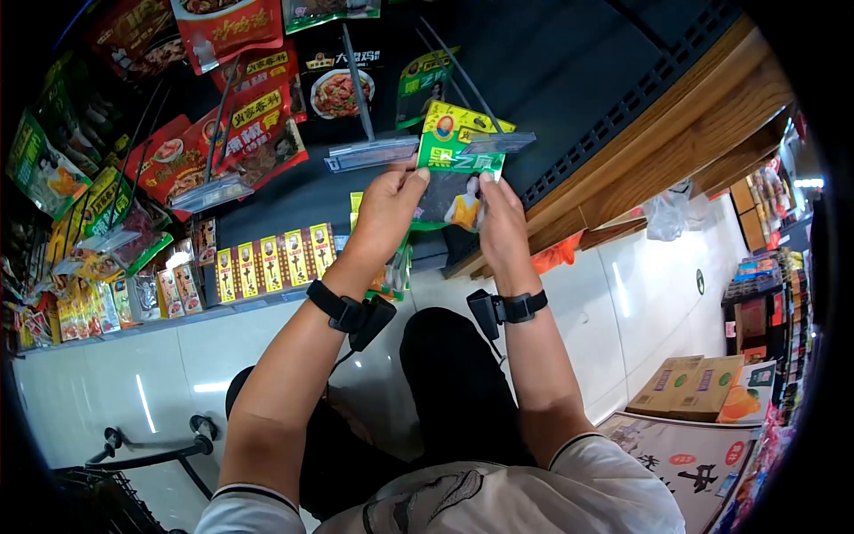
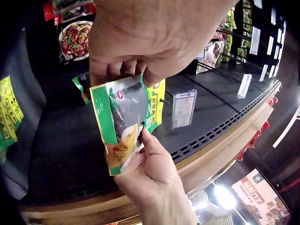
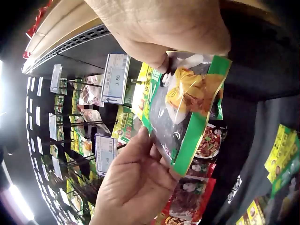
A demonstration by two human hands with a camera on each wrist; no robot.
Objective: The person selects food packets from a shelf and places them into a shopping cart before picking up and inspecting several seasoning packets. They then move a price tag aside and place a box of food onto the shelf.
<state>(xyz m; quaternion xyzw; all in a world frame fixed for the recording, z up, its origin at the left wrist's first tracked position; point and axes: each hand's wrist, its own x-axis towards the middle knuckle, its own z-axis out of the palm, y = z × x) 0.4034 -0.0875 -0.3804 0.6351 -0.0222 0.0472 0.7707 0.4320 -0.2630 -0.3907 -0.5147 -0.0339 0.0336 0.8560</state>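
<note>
A green and yellow snack packet [image 1: 449, 198] with a clear, dark-filled front is held at the hanging rack. My left hand [image 1: 389, 212] pinches its left edge, thumb on the front and fingers behind. On the other edge my right hand [image 1: 503, 219] pinches in the same way. The packet's yellow top overlaps a metal hook [image 1: 467, 84] and its clear price holder [image 1: 498, 142] in the head view. The right wrist view shows the packet's window [image 3: 176, 101] with a yellow figure printed on it. Another green packet [image 1: 422, 84] hangs behind.
Red food pouches [image 1: 258, 116] hang on hooks to the left. Small yellow boxes [image 1: 276, 262] line the lower shelf. A wooden shelf edge [image 1: 658, 125] runs along the right. Cartons [image 1: 685, 387] stand on the floor at right, and a black cart [image 1: 111, 481] is at lower left.
</note>
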